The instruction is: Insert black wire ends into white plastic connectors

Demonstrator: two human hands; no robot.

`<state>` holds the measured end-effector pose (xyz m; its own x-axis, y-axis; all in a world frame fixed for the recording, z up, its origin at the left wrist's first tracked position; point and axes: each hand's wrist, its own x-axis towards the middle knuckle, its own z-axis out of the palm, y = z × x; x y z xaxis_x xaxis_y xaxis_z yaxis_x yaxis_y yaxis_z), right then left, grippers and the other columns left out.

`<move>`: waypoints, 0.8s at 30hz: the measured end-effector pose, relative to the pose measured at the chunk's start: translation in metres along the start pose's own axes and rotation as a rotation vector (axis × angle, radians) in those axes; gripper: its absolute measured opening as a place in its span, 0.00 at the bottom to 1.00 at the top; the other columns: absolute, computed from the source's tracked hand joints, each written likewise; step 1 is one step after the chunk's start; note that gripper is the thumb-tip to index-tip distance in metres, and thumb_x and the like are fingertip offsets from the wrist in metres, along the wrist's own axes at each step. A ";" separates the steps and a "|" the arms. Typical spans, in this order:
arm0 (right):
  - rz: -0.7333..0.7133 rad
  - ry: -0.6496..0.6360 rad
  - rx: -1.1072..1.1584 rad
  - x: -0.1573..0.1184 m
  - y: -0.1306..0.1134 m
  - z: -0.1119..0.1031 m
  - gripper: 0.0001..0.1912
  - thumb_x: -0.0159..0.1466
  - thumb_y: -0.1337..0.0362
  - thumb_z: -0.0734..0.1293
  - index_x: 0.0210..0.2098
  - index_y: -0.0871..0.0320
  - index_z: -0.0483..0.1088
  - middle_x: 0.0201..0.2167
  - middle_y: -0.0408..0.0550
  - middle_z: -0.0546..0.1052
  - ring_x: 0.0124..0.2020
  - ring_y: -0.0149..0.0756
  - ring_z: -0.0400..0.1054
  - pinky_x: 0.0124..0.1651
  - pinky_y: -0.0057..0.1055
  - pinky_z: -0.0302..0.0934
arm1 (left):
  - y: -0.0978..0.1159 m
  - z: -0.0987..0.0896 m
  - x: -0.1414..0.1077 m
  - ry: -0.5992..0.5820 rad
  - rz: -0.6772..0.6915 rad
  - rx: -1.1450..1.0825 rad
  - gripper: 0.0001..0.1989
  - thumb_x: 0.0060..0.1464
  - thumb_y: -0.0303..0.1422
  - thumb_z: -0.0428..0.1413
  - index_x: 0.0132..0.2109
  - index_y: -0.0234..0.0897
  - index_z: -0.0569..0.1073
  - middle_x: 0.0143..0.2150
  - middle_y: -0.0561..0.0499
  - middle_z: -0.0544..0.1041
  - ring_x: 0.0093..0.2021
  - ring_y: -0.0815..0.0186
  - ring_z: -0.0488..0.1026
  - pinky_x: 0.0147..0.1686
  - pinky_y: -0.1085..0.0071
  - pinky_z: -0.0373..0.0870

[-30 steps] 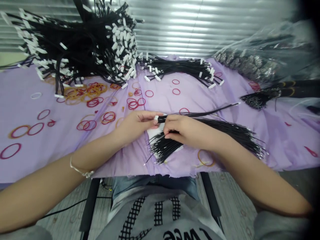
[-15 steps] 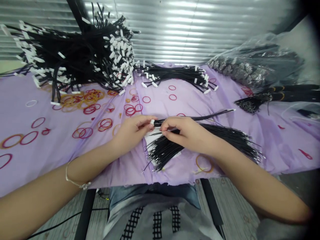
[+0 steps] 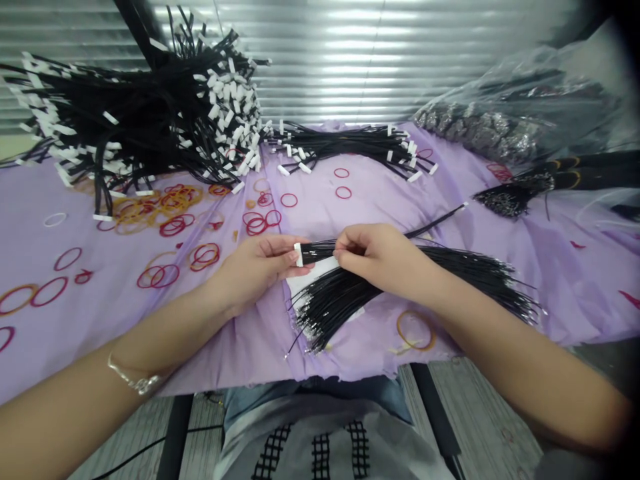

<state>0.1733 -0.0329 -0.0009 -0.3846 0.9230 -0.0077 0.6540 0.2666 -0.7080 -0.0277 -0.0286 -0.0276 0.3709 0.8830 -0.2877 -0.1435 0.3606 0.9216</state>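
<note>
A white connector [image 3: 299,255] with several thin black wires [image 3: 320,251] running out to the right is pinched in my left hand [image 3: 260,267]. Just to the right, my right hand [image 3: 373,252] is closed on those same wires. Their far ends stick out beyond my right hand, toward the upper right. Below and partly under my right hand lies a fanned bundle of loose black wires [image 3: 330,307] with bare metal tips, its left end over a white sheet [image 3: 327,265].
A big heap of black cables with white connectors [image 3: 150,120] fills the back left. A smaller cable bundle [image 3: 345,143] lies back centre. Plastic-bagged parts [image 3: 480,130] and a wire bundle [image 3: 515,193] are at right. Rubber bands [image 3: 175,199] dot the purple cloth [image 3: 210,333].
My right hand has shifted slightly right along the wires, away from my left hand, showing more of the wires between them. The white connector is now more fully visible. The view has shifted slightly.
</note>
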 end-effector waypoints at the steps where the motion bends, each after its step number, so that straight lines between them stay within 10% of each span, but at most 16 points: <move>1: -0.001 -0.004 0.001 0.000 0.000 0.000 0.05 0.54 0.68 0.61 0.25 0.60 0.67 0.18 0.38 0.65 0.19 0.24 0.56 0.24 0.24 0.49 | 0.000 -0.001 0.001 0.001 -0.011 -0.013 0.09 0.49 0.26 0.61 0.40 0.32 0.78 0.38 0.48 0.80 0.37 0.67 0.77 0.46 0.69 0.73; 24: -0.036 0.035 -0.058 0.000 0.002 0.003 0.05 0.53 0.69 0.62 0.24 0.60 0.68 0.19 0.40 0.69 0.20 0.25 0.58 0.27 0.26 0.49 | 0.003 0.003 0.001 0.022 -0.066 0.067 0.08 0.49 0.26 0.61 0.39 0.32 0.78 0.37 0.47 0.80 0.37 0.66 0.77 0.42 0.70 0.73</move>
<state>0.1727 -0.0330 -0.0041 -0.3863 0.9214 0.0423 0.6770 0.3144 -0.6654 -0.0250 -0.0274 -0.0245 0.3576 0.8644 -0.3535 -0.0577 0.3983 0.9154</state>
